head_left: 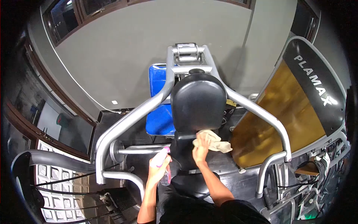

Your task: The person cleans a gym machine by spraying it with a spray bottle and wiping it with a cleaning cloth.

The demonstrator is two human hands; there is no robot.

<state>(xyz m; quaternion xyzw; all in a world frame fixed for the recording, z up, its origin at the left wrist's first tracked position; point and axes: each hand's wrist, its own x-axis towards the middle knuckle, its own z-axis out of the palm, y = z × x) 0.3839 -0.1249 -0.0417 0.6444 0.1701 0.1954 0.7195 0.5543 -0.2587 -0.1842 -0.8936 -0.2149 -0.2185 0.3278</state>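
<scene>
My left hand (158,168) is wrapped round a spray bottle (166,177) with a pink and white trigger head, held left of the machine's seat. My right hand (201,148) grips a cream cloth (219,145), which lies bunched at the bottom of the black backrest (198,102), with one end hanging to the right. Below that hand is the black seat padding (182,153), and a further black pad (191,184) sits nearer my body. My right fingers are partly covered by the cloth's folds.
Silver machine arms (130,114) curve out on both sides of the backrest. A blue chair (159,119) stands behind, on the left. The tall PLAMAX panel (287,112) rises on the right. Cables and a weight-machine frame (112,205) are at the lower left.
</scene>
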